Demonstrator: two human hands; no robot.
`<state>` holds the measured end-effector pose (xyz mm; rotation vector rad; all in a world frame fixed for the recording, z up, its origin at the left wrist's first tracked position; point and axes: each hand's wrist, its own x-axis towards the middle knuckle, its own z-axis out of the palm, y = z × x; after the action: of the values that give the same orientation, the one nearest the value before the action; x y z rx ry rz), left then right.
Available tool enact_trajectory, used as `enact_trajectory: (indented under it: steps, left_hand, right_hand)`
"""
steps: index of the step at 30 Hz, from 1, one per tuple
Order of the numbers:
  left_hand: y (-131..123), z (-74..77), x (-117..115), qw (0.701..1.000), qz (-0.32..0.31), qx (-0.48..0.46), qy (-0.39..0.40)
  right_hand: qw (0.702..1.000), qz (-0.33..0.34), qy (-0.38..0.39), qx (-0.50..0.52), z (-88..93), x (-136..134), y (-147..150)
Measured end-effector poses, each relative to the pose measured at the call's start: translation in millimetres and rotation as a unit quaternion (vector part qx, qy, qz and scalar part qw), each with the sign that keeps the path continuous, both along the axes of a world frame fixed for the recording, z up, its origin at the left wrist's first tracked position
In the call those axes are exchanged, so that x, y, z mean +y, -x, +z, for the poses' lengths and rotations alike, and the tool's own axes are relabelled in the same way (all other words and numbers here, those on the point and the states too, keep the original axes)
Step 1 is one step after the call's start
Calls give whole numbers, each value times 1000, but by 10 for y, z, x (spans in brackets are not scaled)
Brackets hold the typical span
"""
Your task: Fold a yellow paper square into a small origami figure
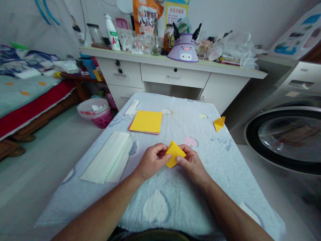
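Note:
A folded piece of yellow origami paper (174, 154), roughly diamond-shaped, is held between both hands above the cloth-covered table. My left hand (154, 160) pinches its left corner, thumb on the front and fingers behind. On the opposite side my right hand (192, 163) grips the right corner, its thumb pressed on the front face. The fingers behind the paper are partly hidden. Beyond my hands, to the left, lies a stack of square coloured paper (146, 122) with a yellow sheet on top. Near the table's right edge sits another folded yellow paper piece (219, 124).
A pale folded paper bag or sheet (107, 157) lies left of my hands, with a small white box (131, 108) farther back. Behind the table (200, 207) stands a cluttered white desk (160, 75). A washing machine (288, 134) is at right, a pink bin (96, 113) at left.

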<state>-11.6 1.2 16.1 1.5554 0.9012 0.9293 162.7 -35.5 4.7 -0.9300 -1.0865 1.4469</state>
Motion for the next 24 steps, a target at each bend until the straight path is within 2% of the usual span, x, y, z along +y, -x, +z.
enact_trajectory:
  steps: [4,13,20,24]
  left_hand:
    - [-27,16,-27,997,-39,68,-24]
    - [-26,-71,-15,991,-111,78,16]
    - [-26,-99,-9,985,-128,118,-5]
    - [-28,-79,-10,982,-140,123,-8]
  right_hand:
    - [999,-14,19,-23,17,3,30]
    - [999,-15,46,12,67,-2,-11]
    - [997,27,48,-45,55,-15,-58]
    - [998,7,50,-40,34,-10,-82]
